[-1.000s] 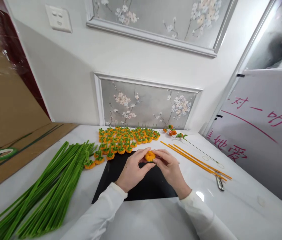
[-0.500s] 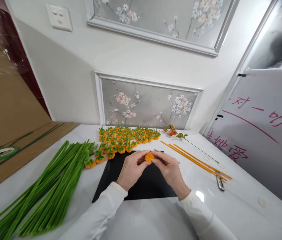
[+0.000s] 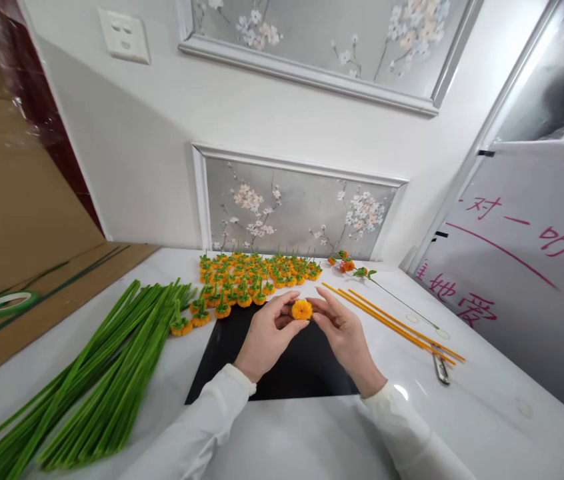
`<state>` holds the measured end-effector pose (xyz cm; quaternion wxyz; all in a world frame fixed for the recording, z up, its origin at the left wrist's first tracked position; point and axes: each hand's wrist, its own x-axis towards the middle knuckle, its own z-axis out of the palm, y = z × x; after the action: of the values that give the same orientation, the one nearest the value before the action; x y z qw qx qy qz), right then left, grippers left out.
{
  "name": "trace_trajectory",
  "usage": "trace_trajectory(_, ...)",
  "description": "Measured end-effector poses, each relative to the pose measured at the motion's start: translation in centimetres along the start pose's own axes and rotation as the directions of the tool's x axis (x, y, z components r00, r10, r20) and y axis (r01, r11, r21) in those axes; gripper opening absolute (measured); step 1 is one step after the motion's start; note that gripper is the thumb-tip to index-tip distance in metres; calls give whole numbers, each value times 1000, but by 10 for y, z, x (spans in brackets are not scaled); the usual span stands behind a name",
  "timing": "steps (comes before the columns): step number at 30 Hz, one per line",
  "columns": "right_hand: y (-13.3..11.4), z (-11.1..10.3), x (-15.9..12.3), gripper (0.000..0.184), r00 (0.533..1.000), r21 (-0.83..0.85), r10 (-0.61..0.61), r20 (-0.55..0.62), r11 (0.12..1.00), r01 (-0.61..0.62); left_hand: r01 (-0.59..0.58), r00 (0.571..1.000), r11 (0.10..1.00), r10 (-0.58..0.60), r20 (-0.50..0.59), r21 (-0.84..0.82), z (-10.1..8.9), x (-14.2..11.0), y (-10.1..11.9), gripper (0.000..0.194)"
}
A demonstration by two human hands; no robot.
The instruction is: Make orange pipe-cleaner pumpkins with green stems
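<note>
Over a black mat [image 3: 292, 377], an orange pipe-cleaner flower [image 3: 302, 310] is held up with its petalled face toward me. My left hand [image 3: 265, 340] is closed on the flower's left side, thumb below and fingers curled behind. At the opposite edge, the thumb and fingertips of my right hand [image 3: 346, 339] pinch the petals. Whatever is on the back of the flower is hidden. Just beyond the mat stand rows of similar orange flower heads [image 3: 243, 297], stem side up with green tops.
A bundle of green pipe cleaners [image 3: 107, 380] lies left. Several orange pipe cleaners [image 3: 387, 319] and a metal tool [image 3: 441, 368] rest at right, near a finished flower stem [image 3: 405, 301]. Green tape [image 3: 7, 305] sits on cardboard [image 3: 62, 293] at far left. A wall [image 3: 162, 180] bounds the back.
The flower has tilted so its face now turns more toward me, and it sits slightly higher. My right hand's fingers have spread a little and shifted slightly right.
</note>
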<state>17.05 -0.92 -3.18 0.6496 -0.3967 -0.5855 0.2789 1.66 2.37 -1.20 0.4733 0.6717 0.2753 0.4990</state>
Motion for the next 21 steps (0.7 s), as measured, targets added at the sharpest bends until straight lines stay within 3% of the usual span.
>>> trace_trajectory(6, 5, 1, -2, 44, 999, -65, -16, 29, 998, 18, -93, 994, 991, 87, 64, 94, -4, -1, -2, 35)
trace_trajectory(10, 5, -1, -4, 42, 988, -330, -142, 67, 931, 156, -12, 995, 996, 4, 98, 85, -4, -1, -6, 37)
trace_trajectory(15, 0, -2, -6, 46, 926, -518, -323, 196, 768, 378, 211, 971, 961, -187, 148, -177, -6, 1, -8, 31)
trace_trajectory(18, -3, -4, -4, 46, 941, -514, -326, 94, 793, 327, 345, 938, 840, -297, 178, -419, -10, 3, -3, 25)
trace_trajectory(21, -4, -6, -2, 38, 955, -484, -295, -15, 838, 251, 395, 917, 715, -339, 208, -576, -12, 4, 3, 26)
